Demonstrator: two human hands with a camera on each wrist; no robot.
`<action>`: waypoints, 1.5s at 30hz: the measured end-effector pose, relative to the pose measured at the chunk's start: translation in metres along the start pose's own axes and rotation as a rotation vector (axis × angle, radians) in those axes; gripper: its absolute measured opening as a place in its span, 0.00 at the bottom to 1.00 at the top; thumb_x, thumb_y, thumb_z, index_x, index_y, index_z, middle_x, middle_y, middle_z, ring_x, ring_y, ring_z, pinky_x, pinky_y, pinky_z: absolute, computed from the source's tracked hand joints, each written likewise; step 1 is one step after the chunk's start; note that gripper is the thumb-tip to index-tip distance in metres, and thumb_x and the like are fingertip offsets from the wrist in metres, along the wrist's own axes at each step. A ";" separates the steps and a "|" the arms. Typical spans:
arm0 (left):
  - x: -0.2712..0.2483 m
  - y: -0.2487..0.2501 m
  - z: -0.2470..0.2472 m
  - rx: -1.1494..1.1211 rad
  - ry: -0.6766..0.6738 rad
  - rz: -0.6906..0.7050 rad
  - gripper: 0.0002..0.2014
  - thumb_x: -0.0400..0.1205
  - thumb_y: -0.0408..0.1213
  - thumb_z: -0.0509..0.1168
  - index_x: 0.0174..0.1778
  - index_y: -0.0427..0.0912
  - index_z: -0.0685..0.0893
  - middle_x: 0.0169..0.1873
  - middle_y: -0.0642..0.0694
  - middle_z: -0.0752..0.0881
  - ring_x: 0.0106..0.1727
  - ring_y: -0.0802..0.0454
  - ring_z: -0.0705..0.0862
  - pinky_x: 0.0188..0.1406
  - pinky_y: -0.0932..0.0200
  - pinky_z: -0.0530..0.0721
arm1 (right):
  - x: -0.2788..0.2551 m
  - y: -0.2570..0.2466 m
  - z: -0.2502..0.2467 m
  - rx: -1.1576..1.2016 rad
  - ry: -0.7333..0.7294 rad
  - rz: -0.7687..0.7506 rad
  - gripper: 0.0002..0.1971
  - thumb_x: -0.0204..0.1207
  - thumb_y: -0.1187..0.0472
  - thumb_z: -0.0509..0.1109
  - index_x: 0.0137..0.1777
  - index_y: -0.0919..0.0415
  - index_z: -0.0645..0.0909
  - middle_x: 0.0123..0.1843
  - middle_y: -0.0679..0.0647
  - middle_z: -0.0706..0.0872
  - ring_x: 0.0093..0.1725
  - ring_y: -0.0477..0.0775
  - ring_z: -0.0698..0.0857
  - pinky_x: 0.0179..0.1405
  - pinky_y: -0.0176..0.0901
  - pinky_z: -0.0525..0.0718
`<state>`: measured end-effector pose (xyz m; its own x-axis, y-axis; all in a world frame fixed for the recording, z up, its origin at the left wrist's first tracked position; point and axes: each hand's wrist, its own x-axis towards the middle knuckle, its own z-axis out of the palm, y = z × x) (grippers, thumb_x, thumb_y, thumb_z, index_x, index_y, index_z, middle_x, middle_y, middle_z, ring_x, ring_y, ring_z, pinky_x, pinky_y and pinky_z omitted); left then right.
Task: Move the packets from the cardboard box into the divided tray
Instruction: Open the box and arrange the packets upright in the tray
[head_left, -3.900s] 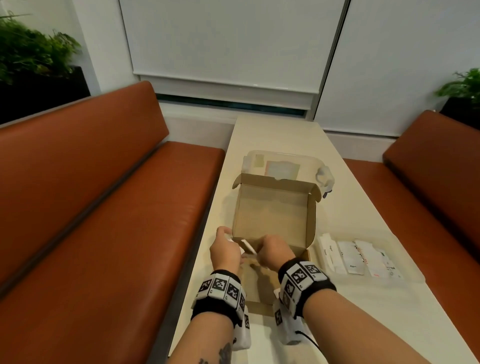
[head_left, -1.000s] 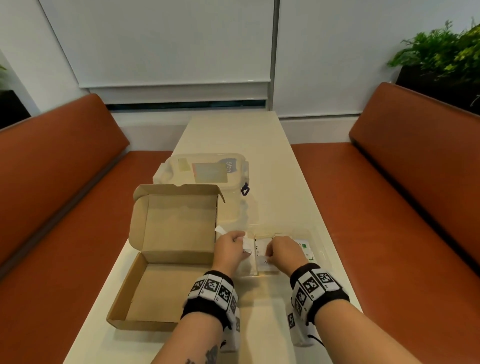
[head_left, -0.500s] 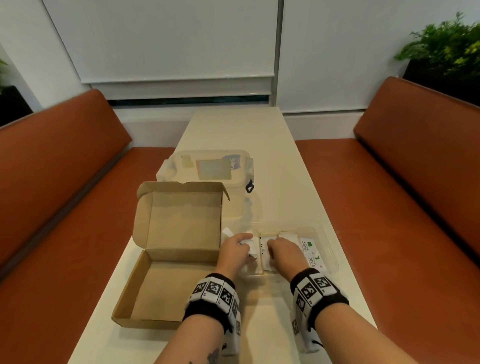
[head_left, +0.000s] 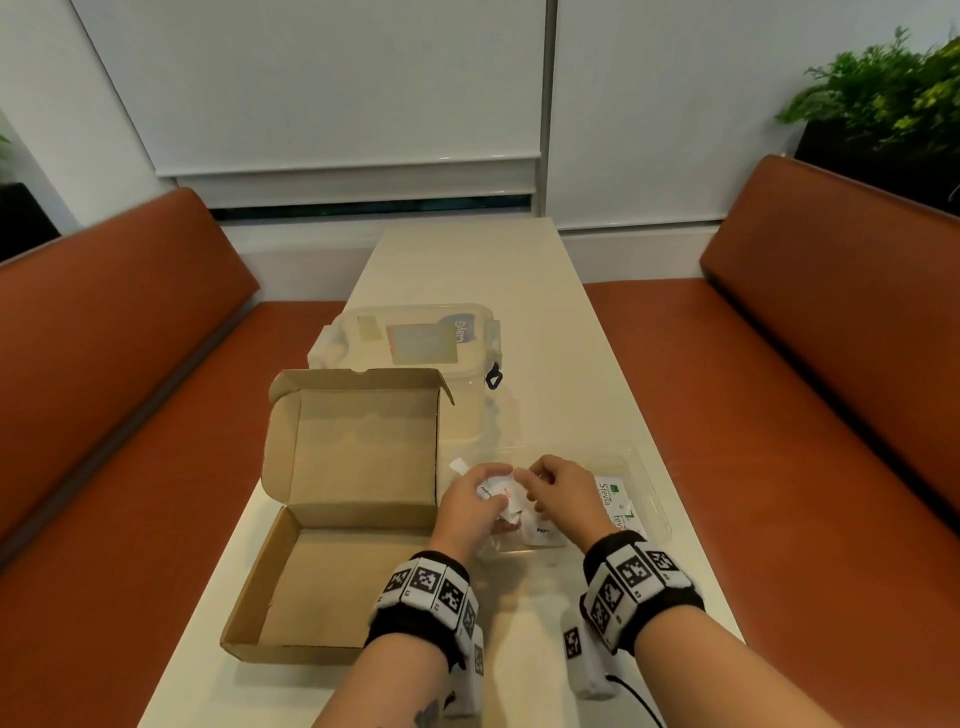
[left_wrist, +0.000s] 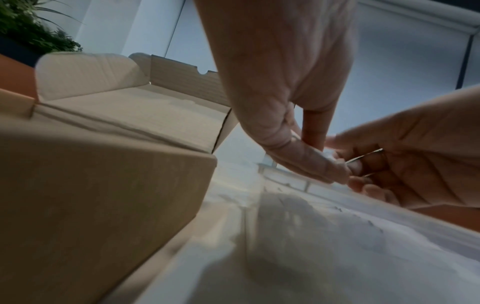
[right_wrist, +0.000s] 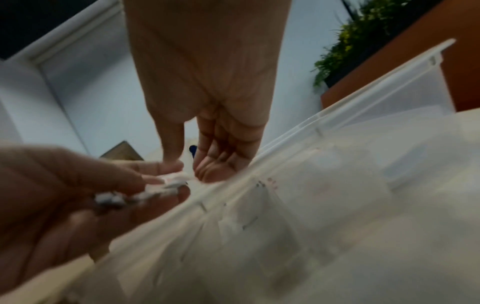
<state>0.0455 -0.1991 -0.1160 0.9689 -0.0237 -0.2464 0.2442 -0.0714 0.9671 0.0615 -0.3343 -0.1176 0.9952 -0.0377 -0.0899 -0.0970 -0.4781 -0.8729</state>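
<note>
head view: both hands meet over the left end of the divided tray (head_left: 655, 506), just right of the cardboard box (head_left: 332, 519).
left hand (head_left: 467, 506): fingers curled round a bunch of white packets (head_left: 500, 493), held above the tray.
right hand (head_left: 563, 493): thumb and fingertips pinch the right edge of the same bunch (thin packet edges show between its fingers in the left wrist view).
cardboard box: lid propped open, floor bare cardboard.
tray contents: stevia packets (head_left: 615, 501) lie in the right compartment, a white packet (head_left: 543, 531) flat under the hands.
behind: a lidded clear plastic container (head_left: 415, 338) on the table (head_left: 545, 322).
</note>
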 end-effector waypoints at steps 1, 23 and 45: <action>-0.001 0.000 0.001 -0.013 -0.006 0.006 0.19 0.79 0.18 0.60 0.56 0.47 0.83 0.59 0.37 0.78 0.51 0.40 0.86 0.43 0.49 0.90 | -0.001 0.000 -0.001 0.048 -0.031 0.023 0.09 0.74 0.57 0.74 0.44 0.63 0.83 0.32 0.52 0.83 0.32 0.51 0.83 0.33 0.43 0.85; 0.001 -0.016 0.021 -0.037 0.067 -0.039 0.16 0.82 0.22 0.60 0.59 0.45 0.82 0.62 0.34 0.78 0.49 0.39 0.87 0.32 0.61 0.89 | -0.009 0.037 -0.062 -0.382 -0.072 0.066 0.04 0.74 0.64 0.74 0.47 0.61 0.89 0.45 0.52 0.89 0.42 0.47 0.83 0.43 0.32 0.79; -0.006 -0.006 0.019 -0.103 -0.025 -0.128 0.27 0.78 0.13 0.50 0.64 0.45 0.79 0.59 0.37 0.73 0.43 0.44 0.85 0.32 0.58 0.90 | -0.011 0.039 -0.042 -0.629 -0.093 0.047 0.19 0.68 0.72 0.70 0.28 0.53 0.65 0.30 0.46 0.72 0.37 0.51 0.76 0.25 0.32 0.63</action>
<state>0.0375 -0.2175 -0.1218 0.9285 -0.0454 -0.3686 0.3700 0.0268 0.9286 0.0473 -0.3895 -0.1309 0.9822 -0.0082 -0.1875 -0.0879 -0.9028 -0.4210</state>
